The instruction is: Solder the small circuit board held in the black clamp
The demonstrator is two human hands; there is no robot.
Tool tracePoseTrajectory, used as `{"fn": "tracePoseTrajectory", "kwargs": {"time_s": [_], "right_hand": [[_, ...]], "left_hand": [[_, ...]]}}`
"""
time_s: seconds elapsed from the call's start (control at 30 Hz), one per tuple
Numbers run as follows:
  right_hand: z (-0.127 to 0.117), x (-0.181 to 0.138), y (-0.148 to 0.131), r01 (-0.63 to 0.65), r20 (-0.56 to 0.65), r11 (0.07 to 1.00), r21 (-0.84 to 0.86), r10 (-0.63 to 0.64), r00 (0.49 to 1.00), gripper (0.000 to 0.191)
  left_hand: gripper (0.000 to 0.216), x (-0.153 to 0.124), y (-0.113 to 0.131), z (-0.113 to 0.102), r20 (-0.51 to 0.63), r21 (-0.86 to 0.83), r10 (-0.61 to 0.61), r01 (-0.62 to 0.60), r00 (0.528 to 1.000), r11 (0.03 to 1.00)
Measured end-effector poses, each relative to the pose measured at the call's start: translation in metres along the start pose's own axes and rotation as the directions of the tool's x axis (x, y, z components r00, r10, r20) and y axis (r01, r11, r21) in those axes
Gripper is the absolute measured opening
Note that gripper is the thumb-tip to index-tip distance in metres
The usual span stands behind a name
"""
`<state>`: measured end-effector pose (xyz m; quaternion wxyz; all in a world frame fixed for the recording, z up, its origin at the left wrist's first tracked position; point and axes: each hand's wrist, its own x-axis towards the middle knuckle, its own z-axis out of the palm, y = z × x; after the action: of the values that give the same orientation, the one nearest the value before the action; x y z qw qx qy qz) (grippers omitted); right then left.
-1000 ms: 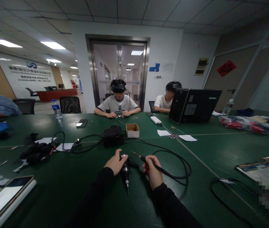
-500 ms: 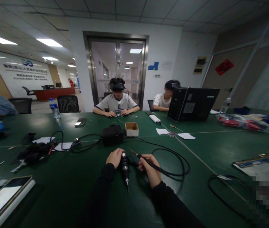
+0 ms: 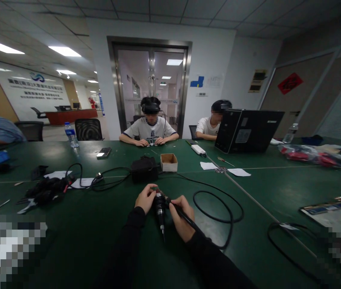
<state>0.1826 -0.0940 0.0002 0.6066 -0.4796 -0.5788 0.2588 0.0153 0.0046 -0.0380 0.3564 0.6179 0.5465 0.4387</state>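
Note:
My left hand (image 3: 145,198) is closed round the top end of a black electric screwdriver (image 3: 159,209), which lies on the green table (image 3: 83,228) with its thin bit pointing toward me. My right hand (image 3: 181,216) grips a slim black pen-like tool (image 3: 180,210) like a pencil, and its tip meets the top of the screwdriver beside my left fingers. A black cable (image 3: 218,208) runs from the pen-like tool and loops on the table to the right.
A black box (image 3: 144,170) and a small cardboard box (image 3: 168,162) stand beyond my hands. Black cables and tools (image 3: 45,190) lie at the left. An open laptop (image 3: 250,131) stands back right. Two people sit across the table; another sits at far left.
My right hand moved left, bringing the pen-like tool's tip onto the top of the screwdriver. The cable loop shifted with it. My left hand stayed on the screwdriver.

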Motion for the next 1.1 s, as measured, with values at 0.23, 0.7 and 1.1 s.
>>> {"fn": "tracePoseTrajectory", "kwargs": {"time_s": [0.23, 0.7, 1.1], "right_hand": [[-0.0014, -0.0029, 0.0043, 0.017, 0.028, 0.997, -0.069, -0.015, 0.999, 0.012], [-0.0004, -0.0026, 0.0057, 0.025, 0.082, 0.998, -0.063, -0.020, 0.996, 0.011], [-0.0001, -0.0022, 0.0080, 0.039, 0.087, 0.995, -0.088, -0.032, 0.996, 0.012]], "left_hand": [[0.030, 0.0015, -0.0017, 0.0016, 0.033, -0.128, 0.057, -0.053, 0.998, 0.990], [0.028, -0.0009, -0.0002, 0.0020, 0.037, -0.180, 0.100, -0.092, 0.994, 0.979], [0.028, 0.0005, -0.0009, 0.0015, 0.033, -0.220, 0.108, -0.098, 0.994, 0.971]]}}
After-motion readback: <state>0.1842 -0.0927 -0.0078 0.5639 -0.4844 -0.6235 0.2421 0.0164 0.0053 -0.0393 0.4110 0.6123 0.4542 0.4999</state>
